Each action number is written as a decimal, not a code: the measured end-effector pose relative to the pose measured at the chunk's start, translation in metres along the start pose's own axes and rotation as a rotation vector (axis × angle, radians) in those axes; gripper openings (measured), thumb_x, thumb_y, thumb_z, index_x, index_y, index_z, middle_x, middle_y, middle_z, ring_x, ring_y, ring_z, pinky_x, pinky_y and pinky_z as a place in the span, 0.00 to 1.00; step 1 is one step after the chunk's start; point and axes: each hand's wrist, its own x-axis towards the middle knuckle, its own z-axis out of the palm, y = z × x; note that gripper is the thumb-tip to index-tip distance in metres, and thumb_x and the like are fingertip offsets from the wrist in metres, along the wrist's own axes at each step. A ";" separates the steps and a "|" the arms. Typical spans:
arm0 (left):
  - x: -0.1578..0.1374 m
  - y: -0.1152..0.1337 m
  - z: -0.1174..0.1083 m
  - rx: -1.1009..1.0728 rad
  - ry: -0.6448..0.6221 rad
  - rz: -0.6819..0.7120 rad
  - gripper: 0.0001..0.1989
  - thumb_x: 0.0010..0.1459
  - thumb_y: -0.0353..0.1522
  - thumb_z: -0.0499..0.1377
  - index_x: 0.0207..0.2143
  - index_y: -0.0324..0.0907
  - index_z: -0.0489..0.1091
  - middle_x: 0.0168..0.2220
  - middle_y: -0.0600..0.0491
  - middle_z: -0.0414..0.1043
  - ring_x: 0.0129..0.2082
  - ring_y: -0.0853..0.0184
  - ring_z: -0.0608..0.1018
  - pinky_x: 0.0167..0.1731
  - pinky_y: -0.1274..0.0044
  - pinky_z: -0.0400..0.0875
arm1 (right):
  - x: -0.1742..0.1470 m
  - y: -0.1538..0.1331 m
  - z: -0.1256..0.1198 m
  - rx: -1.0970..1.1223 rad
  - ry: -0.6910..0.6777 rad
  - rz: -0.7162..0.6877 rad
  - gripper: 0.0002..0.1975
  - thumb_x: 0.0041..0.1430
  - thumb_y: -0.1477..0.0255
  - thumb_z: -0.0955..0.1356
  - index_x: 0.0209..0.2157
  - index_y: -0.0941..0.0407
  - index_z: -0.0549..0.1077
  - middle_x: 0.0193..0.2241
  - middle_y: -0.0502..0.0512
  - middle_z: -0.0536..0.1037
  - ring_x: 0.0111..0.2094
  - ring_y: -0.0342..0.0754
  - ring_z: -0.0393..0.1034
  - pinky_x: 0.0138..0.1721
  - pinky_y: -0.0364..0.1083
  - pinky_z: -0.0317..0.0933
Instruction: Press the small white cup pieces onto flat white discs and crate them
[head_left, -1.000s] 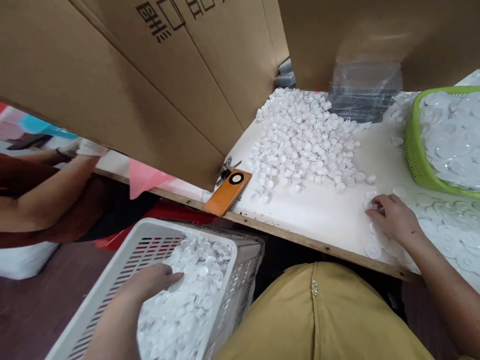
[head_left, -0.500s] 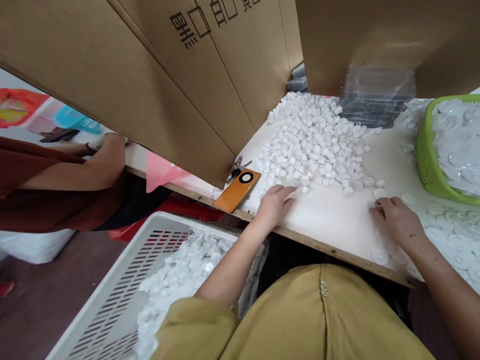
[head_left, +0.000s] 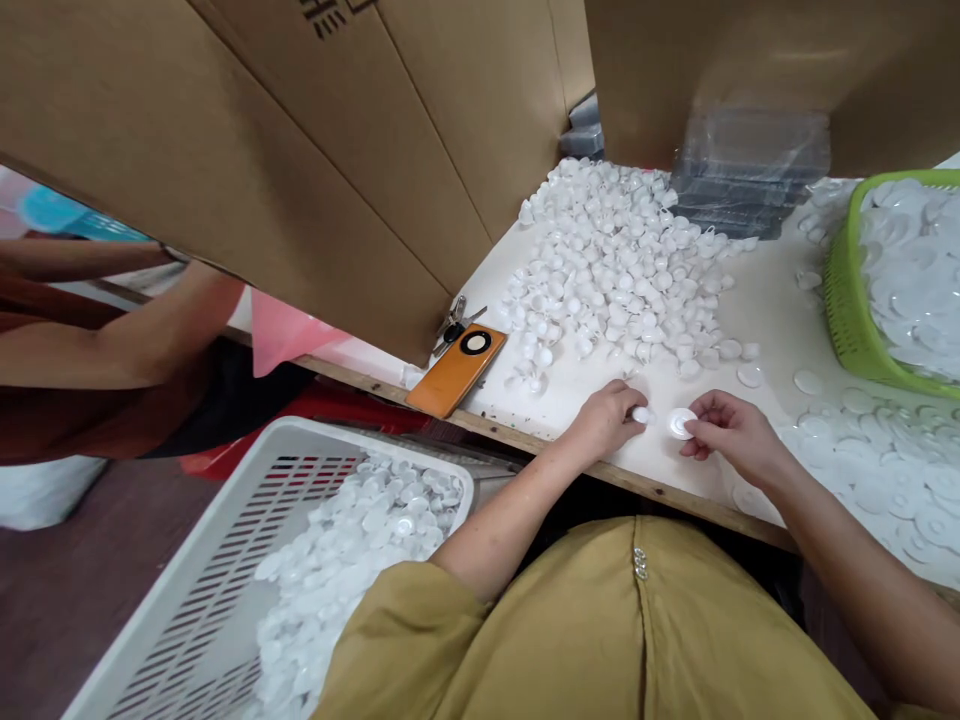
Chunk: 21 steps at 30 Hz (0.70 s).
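Observation:
My left hand (head_left: 604, 420) pinches a small white plastic cap (head_left: 642, 414) just above the table's front edge. Facing it, my right hand (head_left: 727, 432) holds a flat white plastic disc (head_left: 681, 423) by its rim. The cap and disc are a finger's width apart. A heap of small white caps (head_left: 615, 270) lies on the white table (head_left: 757, 310) behind my hands. Loose white discs (head_left: 877, 470) are spread on the table to the right of my right hand.
A white slatted crate (head_left: 225, 560) holding white parts sits below the table at the left. A green basket (head_left: 844, 310) of discs is at the right. An orange phone (head_left: 457, 368) and keys (head_left: 452, 325) lie by cardboard panels (head_left: 300, 170). Another person's arm (head_left: 112, 340) is at left.
My left hand came out of the white crate, reached the cap heap and now holds a cap. My right hand lifted a disc off the table and moved left toward it.

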 end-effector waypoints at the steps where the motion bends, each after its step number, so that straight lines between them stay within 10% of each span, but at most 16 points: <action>1: 0.000 0.001 0.002 -0.003 -0.009 0.010 0.12 0.49 0.27 0.63 0.39 0.40 0.74 0.36 0.52 0.68 0.32 0.70 0.73 0.36 0.79 0.68 | 0.003 -0.001 0.008 0.027 -0.030 0.013 0.17 0.43 0.61 0.75 0.30 0.56 0.68 0.19 0.51 0.76 0.22 0.48 0.74 0.23 0.44 0.66; 14: 0.003 -0.003 -0.023 -0.160 -0.213 0.076 0.18 0.45 0.31 0.67 0.41 0.41 0.74 0.35 0.53 0.71 0.33 0.69 0.74 0.33 0.81 0.66 | 0.036 -0.009 0.038 -0.047 -0.129 0.183 0.14 0.40 0.67 0.74 0.27 0.57 0.67 0.15 0.49 0.73 0.15 0.43 0.69 0.14 0.39 0.58; 21: 0.008 -0.005 -0.025 -0.214 -0.274 -0.136 0.10 0.50 0.37 0.63 0.34 0.41 0.73 0.25 0.59 0.68 0.26 0.73 0.70 0.26 0.82 0.60 | 0.042 -0.013 0.037 -0.033 -0.186 0.259 0.14 0.41 0.69 0.74 0.27 0.56 0.66 0.14 0.48 0.73 0.15 0.44 0.70 0.13 0.38 0.58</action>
